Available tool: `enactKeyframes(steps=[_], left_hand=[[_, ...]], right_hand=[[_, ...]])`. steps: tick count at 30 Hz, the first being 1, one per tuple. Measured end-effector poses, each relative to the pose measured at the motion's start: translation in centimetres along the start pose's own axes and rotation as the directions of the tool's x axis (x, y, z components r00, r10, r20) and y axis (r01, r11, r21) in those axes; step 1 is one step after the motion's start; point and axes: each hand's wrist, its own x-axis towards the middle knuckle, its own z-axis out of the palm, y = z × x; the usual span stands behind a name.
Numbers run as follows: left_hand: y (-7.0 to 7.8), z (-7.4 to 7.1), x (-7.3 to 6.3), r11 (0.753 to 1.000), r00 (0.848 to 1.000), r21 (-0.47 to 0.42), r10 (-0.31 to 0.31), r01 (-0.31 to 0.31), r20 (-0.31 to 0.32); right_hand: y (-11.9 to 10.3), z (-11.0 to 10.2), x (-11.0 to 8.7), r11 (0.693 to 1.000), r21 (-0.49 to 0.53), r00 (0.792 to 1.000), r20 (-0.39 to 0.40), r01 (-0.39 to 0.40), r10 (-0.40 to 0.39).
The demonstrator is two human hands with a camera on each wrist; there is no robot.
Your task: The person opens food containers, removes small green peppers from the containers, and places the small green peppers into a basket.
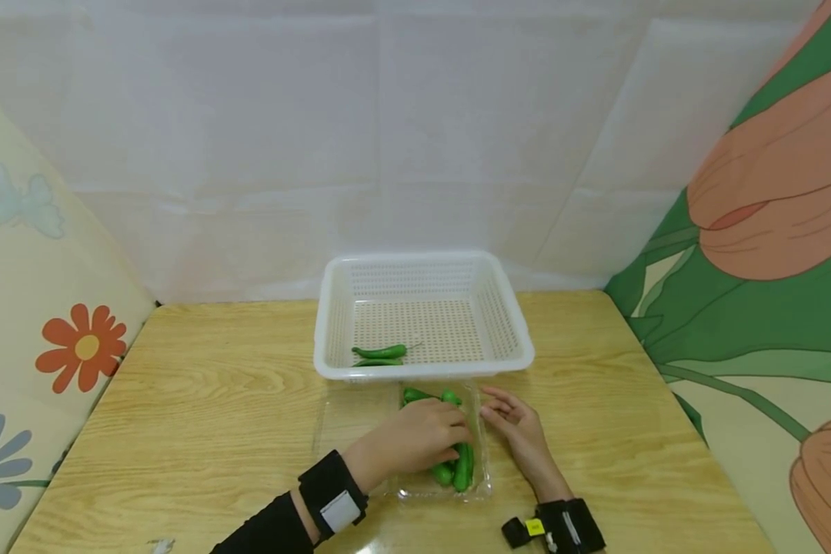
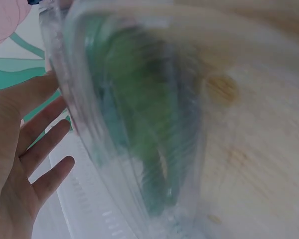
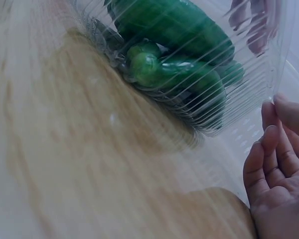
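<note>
A clear plastic clamshell box (image 1: 481, 481) lies unfolded on the table, several green chili peppers (image 1: 463, 468) in its right half. My left hand (image 1: 415, 437) hangs over these peppers, palm down. In the left wrist view its fingers (image 2: 47, 139) are loosely spread beside the box's wall, with no pepper between the ones that show; some fingertips are hidden behind the plastic. My right hand (image 1: 522, 438) is at the box's right edge. There its thumb and forefinger pinch the rim, as the right wrist view shows, and the other fingers (image 3: 271, 159) curl loosely.
Just behind the box stands a white perforated plastic basket (image 1: 519, 331), with two green peppers (image 1: 381, 352) near its front wall. The wooden table (image 1: 215, 392) ends at a white cloth backdrop (image 1: 249, 154). Printed floral panels (image 1: 748, 331) flank both sides.
</note>
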Motion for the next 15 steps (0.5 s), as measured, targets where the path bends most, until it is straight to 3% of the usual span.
enactKeyframes(steps=[15], left_hand=[[0.4,1.4,0.6,1.000,1.000,0.011,-0.004,0.003,0.024]], right_hand=[[-0.2,0.1,0.1,1.000,-0.011,1.000,-0.014,-0.001,0.001]])
